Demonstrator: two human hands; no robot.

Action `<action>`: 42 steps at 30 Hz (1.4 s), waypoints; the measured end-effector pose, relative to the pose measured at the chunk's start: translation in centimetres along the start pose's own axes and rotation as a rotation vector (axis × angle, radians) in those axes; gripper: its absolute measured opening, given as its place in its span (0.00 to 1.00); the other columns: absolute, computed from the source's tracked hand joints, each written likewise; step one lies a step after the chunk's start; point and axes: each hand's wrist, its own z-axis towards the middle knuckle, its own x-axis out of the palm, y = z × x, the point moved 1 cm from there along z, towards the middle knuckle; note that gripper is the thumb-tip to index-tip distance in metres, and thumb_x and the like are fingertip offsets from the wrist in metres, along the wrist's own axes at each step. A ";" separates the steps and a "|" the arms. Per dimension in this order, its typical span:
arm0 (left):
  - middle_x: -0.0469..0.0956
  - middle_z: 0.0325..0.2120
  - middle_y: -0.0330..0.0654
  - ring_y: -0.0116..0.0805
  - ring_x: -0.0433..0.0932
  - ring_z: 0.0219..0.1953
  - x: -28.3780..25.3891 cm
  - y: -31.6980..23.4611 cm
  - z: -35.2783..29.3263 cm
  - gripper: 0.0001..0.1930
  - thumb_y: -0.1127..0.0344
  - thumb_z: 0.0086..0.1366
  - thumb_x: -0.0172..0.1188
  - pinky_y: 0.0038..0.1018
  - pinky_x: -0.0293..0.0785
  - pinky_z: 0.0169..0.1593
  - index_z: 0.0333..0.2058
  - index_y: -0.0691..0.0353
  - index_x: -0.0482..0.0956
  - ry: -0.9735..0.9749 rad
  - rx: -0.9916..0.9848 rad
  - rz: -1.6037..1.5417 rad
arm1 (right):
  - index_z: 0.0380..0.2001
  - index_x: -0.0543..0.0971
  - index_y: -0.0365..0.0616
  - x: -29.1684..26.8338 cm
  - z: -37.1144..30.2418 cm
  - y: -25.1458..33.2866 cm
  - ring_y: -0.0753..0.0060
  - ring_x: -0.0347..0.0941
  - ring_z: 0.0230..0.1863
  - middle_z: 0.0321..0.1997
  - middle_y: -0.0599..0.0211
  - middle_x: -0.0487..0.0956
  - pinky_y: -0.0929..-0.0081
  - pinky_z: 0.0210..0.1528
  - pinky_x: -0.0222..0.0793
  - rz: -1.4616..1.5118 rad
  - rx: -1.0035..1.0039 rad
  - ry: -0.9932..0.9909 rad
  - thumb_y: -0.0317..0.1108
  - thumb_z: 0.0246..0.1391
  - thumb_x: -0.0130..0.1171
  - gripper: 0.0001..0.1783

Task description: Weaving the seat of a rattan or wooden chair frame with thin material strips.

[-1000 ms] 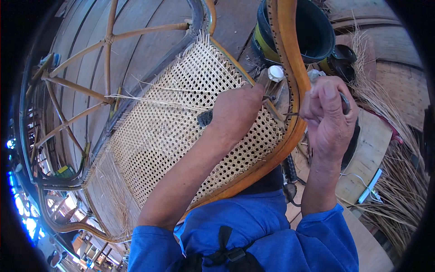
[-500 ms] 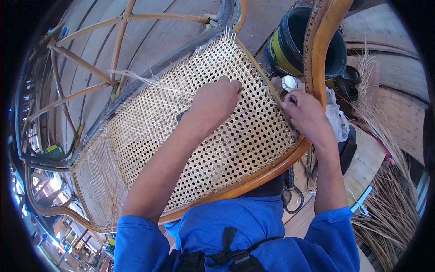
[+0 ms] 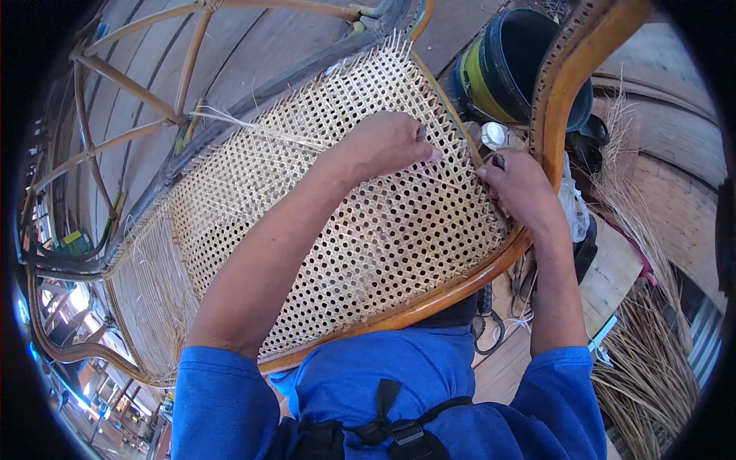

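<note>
An open-weave cane panel (image 3: 368, 238) in a pale straw colour stretches across a varnished rattan chair frame (image 3: 429, 310) in front of me. My left hand (image 3: 391, 143) is closed over the upper right of the weave, thumb and fingers together; what they pinch is hidden. Loose pale cane strands (image 3: 276, 136) trail over the panel to the left of that hand. At the panel's right edge my right hand (image 3: 525, 188) is closed around a small dark tool (image 3: 499, 162). Only its rounded dark end shows, so I cannot tell its kind.
Beyond the frame stands a dark bucket (image 3: 529, 65) with a yellow band, a white-capped container (image 3: 494, 136) near it. Bundles of loose cane strips (image 3: 644, 368) lie at the right. A pair of scissors (image 3: 488, 330) sits below the frame. Rattan poles (image 3: 134, 80) cross at upper left.
My left hand has shifted right across the weave, toward the panel's right edge. The right hand stays at that edge, slightly lower. The whole view has shifted a little.
</note>
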 end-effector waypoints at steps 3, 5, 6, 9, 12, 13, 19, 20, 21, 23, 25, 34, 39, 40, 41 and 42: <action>0.70 0.13 0.41 0.33 0.69 0.18 0.0 0.2 0.0 0.22 0.48 0.56 0.60 0.32 0.65 0.25 0.21 0.64 0.73 0.020 0.021 -0.007 | 0.26 0.73 0.31 -0.4 0.3 -0.2 0.62 0.73 0.20 0.20 0.56 0.75 0.65 0.24 0.68 0.269 0.171 0.136 0.36 0.54 0.55 0.15; 0.70 0.13 0.41 0.32 0.69 0.18 0.0 0.4 0.0 0.22 0.49 0.57 0.59 0.32 0.65 0.25 0.21 0.65 0.73 0.020 0.010 -0.022 | 0.25 0.73 0.31 -0.4 0.4 -0.3 0.73 0.69 0.15 0.18 0.63 0.73 0.73 0.18 0.64 0.272 0.162 0.144 0.36 0.55 0.54 0.15; 0.70 0.13 0.40 0.32 0.68 0.18 0.0 0.4 0.0 0.21 0.49 0.57 0.59 0.32 0.65 0.25 0.21 0.65 0.73 0.013 0.016 -0.034 | 0.25 0.73 0.31 -0.4 0.5 -0.3 0.73 0.69 0.15 0.18 0.63 0.73 0.73 0.18 0.64 0.260 0.156 0.137 0.36 0.55 0.54 0.15; 0.68 0.13 0.39 0.30 0.66 0.18 -0.1 0.5 0.2 0.20 0.51 0.58 0.59 0.31 0.63 0.24 0.21 0.64 0.73 0.048 0.012 -0.051 | 0.25 0.73 0.31 -0.2 0.5 -0.1 0.70 0.70 0.16 0.17 0.62 0.73 0.71 0.19 0.65 0.238 0.164 0.137 0.37 0.55 0.55 0.16; 0.68 0.12 0.38 0.29 0.65 0.18 -0.2 0.7 0.3 0.19 0.52 0.58 0.59 0.30 0.62 0.24 0.21 0.64 0.73 0.078 0.001 -0.064 | 0.21 0.71 0.39 -0.1 0.7 0.2 0.81 0.61 0.10 0.13 0.73 0.68 0.80 0.11 0.55 0.276 0.167 0.124 0.36 0.56 0.53 0.14; 0.68 0.12 0.37 0.28 0.65 0.17 -0.3 0.7 0.4 0.19 0.52 0.58 0.59 0.30 0.62 0.23 0.21 0.63 0.73 0.095 0.002 -0.085 | 0.21 0.71 0.39 -0.2 0.7 0.2 0.81 0.61 0.10 0.13 0.73 0.68 0.80 0.11 0.55 0.235 0.159 0.134 0.36 0.56 0.53 0.14; 0.74 0.16 0.51 0.43 0.75 0.22 -0.3 0.8 0.4 0.20 0.53 0.56 0.56 0.38 0.71 0.31 0.22 0.68 0.75 0.106 -0.015 -0.095 | 0.22 0.73 0.36 0.1 1.0 -0.6 0.76 0.64 0.11 0.14 0.68 0.69 0.76 0.14 0.59 0.182 0.168 0.143 0.35 0.55 0.54 0.13; 0.74 0.16 0.51 0.43 0.75 0.22 -0.3 0.8 0.5 0.20 0.53 0.56 0.56 0.38 0.71 0.31 0.22 0.68 0.75 0.107 -0.016 -0.094 | 0.23 0.74 0.35 0.1 1.1 -0.6 0.70 0.67 0.13 0.15 0.64 0.71 0.73 0.17 0.62 0.159 0.114 0.114 0.35 0.54 0.55 0.13; 0.75 0.16 0.50 0.44 0.75 0.22 -0.3 0.8 0.6 0.19 0.53 0.55 0.56 0.38 0.71 0.31 0.22 0.68 0.76 0.098 -0.013 -0.073 | 0.23 0.74 0.35 0.7 1.0 -0.6 0.70 0.67 0.13 0.15 0.64 0.71 0.73 0.17 0.62 0.123 0.164 0.134 0.35 0.54 0.55 0.13; 0.75 0.16 0.50 0.44 0.75 0.22 -0.5 0.7 0.6 0.19 0.53 0.55 0.56 0.38 0.71 0.31 0.22 0.67 0.76 0.093 0.000 -0.049 | 0.26 0.74 0.33 0.8 0.8 0.3 0.59 0.72 0.21 0.18 0.55 0.73 0.66 0.27 0.67 -0.250 -0.256 -0.195 0.36 0.52 0.57 0.14; 0.70 0.16 0.38 0.30 0.68 0.18 -0.9 0.3 0.1 0.15 0.55 0.59 0.58 0.30 0.66 0.24 0.24 0.63 0.75 0.085 0.004 -0.072 | 0.28 0.75 0.32 0.2 0.3 1.0 0.55 0.72 0.24 0.20 0.52 0.73 0.64 0.31 0.67 -0.200 -0.232 -0.191 0.37 0.51 0.58 0.15; 0.70 0.38 0.45 0.42 0.77 0.38 4.8 -6.3 -7.6 0.22 0.56 0.60 0.56 0.35 0.77 0.32 0.52 0.55 0.68 -0.043 0.098 0.245 | 0.23 0.68 0.44 -6.0 -4.6 2.4 0.82 0.52 0.14 0.14 0.78 0.56 0.81 0.18 0.49 1.252 -0.485 -0.526 0.48 0.61 0.48 0.20; 0.68 0.37 0.44 0.42 0.76 0.36 7.2 -7.2 -7.2 0.26 0.51 0.59 0.56 0.35 0.76 0.31 0.53 0.56 0.66 -0.159 0.127 0.226 | 0.19 0.63 0.45 -3.4 -4.0 1.8 0.82 0.46 0.13 0.13 0.77 0.51 0.78 0.17 0.45 1.444 -0.586 -0.545 0.51 0.62 0.46 0.25; 0.68 0.37 0.44 0.42 0.76 0.35 7.3 -7.2 -7.0 0.27 0.50 0.59 0.56 0.35 0.76 0.31 0.54 0.56 0.66 -0.163 0.106 0.234 | 0.19 0.63 0.45 -3.1 -3.7 1.8 0.82 0.46 0.13 0.13 0.77 0.51 0.78 0.17 0.45 1.419 -0.591 -0.541 0.51 0.62 0.46 0.25; 0.68 0.36 0.45 0.43 0.75 0.35 7.4 -7.3 -6.9 0.29 0.50 0.58 0.56 0.35 0.76 0.31 0.55 0.56 0.65 -0.175 0.109 0.258 | 0.18 0.63 0.44 -2.8 -3.4 1.7 0.81 0.45 0.13 0.13 0.77 0.51 0.78 0.17 0.45 1.454 -0.586 -0.538 0.51 0.62 0.46 0.25; 0.68 0.36 0.45 0.43 0.75 0.35 7.4 -7.4 -6.8 0.29 0.50 0.58 0.56 0.35 0.76 0.31 0.55 0.56 0.65 -0.176 0.106 0.263 | 0.18 0.63 0.44 -2.6 -3.1 1.7 0.81 0.45 0.13 0.13 0.77 0.51 0.78 0.17 0.44 1.510 -0.559 -0.541 0.51 0.62 0.46 0.25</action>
